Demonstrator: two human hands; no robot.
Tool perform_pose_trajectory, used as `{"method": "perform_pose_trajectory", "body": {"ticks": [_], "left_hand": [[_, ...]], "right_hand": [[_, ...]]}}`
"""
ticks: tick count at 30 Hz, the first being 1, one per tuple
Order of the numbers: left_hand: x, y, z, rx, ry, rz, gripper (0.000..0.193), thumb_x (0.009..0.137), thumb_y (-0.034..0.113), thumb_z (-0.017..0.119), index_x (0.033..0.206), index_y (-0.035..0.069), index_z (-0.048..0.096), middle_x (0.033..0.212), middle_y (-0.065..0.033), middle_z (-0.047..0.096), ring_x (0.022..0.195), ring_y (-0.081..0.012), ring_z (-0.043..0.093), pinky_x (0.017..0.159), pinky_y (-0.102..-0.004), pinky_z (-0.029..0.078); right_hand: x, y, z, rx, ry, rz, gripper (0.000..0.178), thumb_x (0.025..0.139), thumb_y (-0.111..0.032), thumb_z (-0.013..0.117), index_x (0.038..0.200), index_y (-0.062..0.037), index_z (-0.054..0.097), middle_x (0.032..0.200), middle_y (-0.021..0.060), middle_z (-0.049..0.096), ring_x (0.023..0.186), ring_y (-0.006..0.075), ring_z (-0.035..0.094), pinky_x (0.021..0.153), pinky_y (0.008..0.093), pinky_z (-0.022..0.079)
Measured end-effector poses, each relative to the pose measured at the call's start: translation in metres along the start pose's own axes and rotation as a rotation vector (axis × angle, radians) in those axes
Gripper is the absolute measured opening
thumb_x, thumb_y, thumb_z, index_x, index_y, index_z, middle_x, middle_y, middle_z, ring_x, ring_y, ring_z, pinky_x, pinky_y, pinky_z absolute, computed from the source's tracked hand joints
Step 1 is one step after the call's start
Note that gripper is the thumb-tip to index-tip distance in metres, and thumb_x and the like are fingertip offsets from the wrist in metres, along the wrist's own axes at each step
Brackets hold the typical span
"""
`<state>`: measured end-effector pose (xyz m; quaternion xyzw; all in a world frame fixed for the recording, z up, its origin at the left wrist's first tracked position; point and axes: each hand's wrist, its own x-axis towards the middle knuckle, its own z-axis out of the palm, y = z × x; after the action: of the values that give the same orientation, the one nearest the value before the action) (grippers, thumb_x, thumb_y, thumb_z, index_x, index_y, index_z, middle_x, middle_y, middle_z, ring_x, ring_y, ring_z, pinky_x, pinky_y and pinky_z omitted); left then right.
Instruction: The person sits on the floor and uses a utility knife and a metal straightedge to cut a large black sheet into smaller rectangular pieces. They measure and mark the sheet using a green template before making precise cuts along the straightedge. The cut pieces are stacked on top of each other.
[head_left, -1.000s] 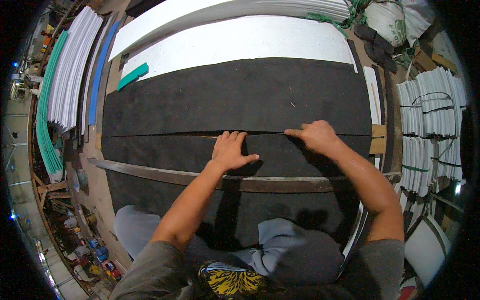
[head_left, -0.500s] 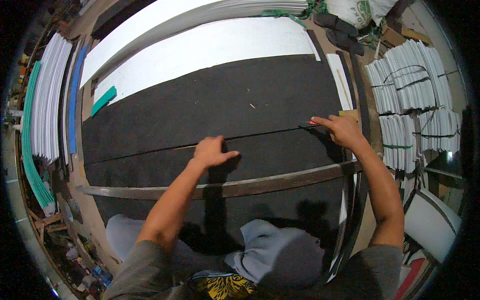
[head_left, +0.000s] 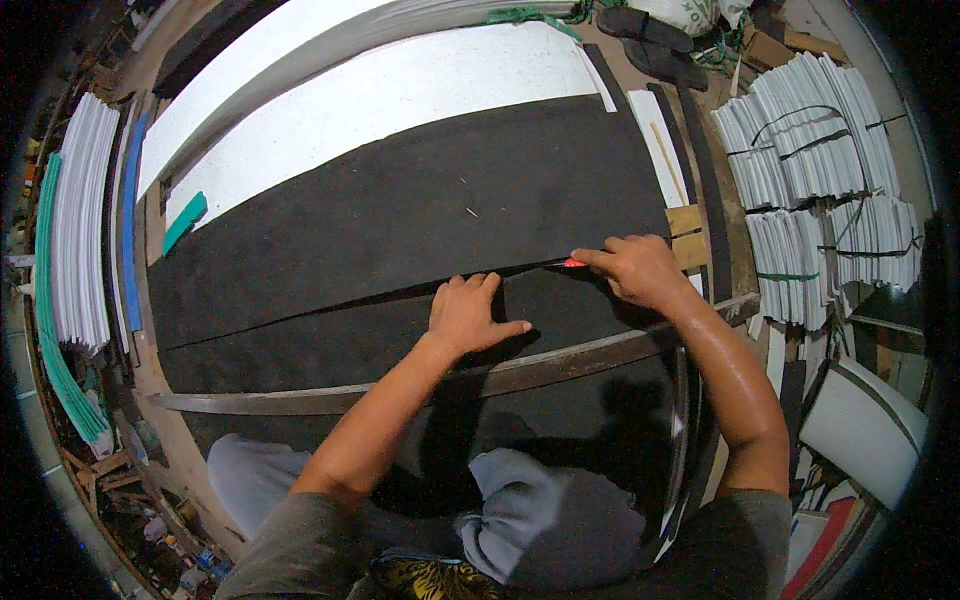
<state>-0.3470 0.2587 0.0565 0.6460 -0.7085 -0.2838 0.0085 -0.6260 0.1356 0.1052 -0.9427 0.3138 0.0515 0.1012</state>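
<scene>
A large black sheet (head_left: 330,240), like foam or rubber, lies in front of me with a long slit across it, and a narrower black strip (head_left: 290,350) on the near side. My left hand (head_left: 465,315) rests on that strip by the slit, fingers flat and thumb spread. Farther right, my right hand (head_left: 640,272) is closed around a utility knife (head_left: 575,262), of which a bit of red handle shows. Its blade is hard to make out against the black. Nearer to me, a long straight bar (head_left: 450,380) lies across the sheet, passing under both forearms.
White sheets (head_left: 400,80) lie beyond the black one, with a green offcut (head_left: 184,222) at the left. Bundled white strips (head_left: 800,130) are stacked on the right. Long white strips (head_left: 85,220) stand along the left. Sandals (head_left: 645,30) sit at the far right.
My right hand has moved left along the slit with the knife, and my left hand has shifted right. The slit now gapes wider between the hands. The whole view has turned slightly.
</scene>
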Motion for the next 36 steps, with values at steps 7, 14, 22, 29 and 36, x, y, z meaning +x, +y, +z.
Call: {"method": "perform_pose_trajectory", "body": {"ticks": [7, 14, 22, 29, 36], "left_hand": [[-0.001, -0.001, 0.007, 0.016, 0.060, 0.011, 0.088, 0.071, 0.072, 0.078, 0.122, 0.001, 0.064, 0.116, -0.0193, 0.070, 0.105, -0.0380, 0.065, 0.094, -0.0495, 0.051], [-0.001, -0.009, 0.009, 0.008, 0.065, 0.017, 0.087, 0.072, 0.072, 0.077, 0.121, 0.001, 0.064, 0.116, -0.0197, 0.069, 0.104, -0.0385, 0.065, 0.092, -0.0494, 0.052], [0.021, -0.002, -0.001, -0.056, -0.126, -0.066, 0.085, 0.076, 0.072, 0.073, 0.120, 0.000, 0.064, 0.114, -0.0211, 0.071, 0.105, -0.0393, 0.068, 0.090, -0.0489, 0.055], [0.071, 0.053, 0.026, -0.123, -0.095, -0.019, 0.088, 0.077, 0.073, 0.072, 0.121, -0.003, 0.062, 0.114, -0.0241, 0.070, 0.109, -0.0407, 0.068, 0.093, -0.0503, 0.053], [0.054, 0.088, 0.023, -0.108, 0.000, 0.043, 0.097, 0.071, 0.075, 0.076, 0.127, -0.003, 0.060, 0.123, -0.0230, 0.065, 0.118, -0.0396, 0.059, 0.100, -0.0502, 0.045]], "right_hand": [[0.018, -0.004, -0.006, -0.145, -0.204, -0.023, 0.051, 0.088, -0.019, 0.067, 0.137, -0.0337, 0.063, 0.092, 0.0073, 0.071, 0.079, 0.0318, 0.072, 0.068, 0.0451, 0.057], [0.010, 0.027, -0.013, -0.240, -0.307, -0.009, 0.051, 0.089, -0.020, 0.065, 0.138, -0.0345, 0.063, 0.095, 0.0074, 0.072, 0.077, 0.0319, 0.072, 0.068, 0.0446, 0.057], [-0.050, 0.089, -0.020, -0.302, -0.158, 0.111, 0.046, 0.084, -0.022, 0.075, 0.128, -0.0331, 0.071, 0.088, 0.0079, 0.071, 0.075, 0.0306, 0.071, 0.069, 0.0448, 0.056], [-0.080, 0.105, -0.037, -0.252, 0.021, 0.199, 0.045, 0.084, -0.019, 0.075, 0.127, -0.0306, 0.072, 0.091, 0.0078, 0.071, 0.081, 0.0303, 0.071, 0.069, 0.0450, 0.055], [-0.084, 0.071, -0.035, -0.196, 0.009, 0.184, 0.050, 0.082, -0.011, 0.071, 0.127, -0.0316, 0.072, 0.085, 0.0055, 0.065, 0.083, 0.0287, 0.068, 0.071, 0.0430, 0.054]]}}
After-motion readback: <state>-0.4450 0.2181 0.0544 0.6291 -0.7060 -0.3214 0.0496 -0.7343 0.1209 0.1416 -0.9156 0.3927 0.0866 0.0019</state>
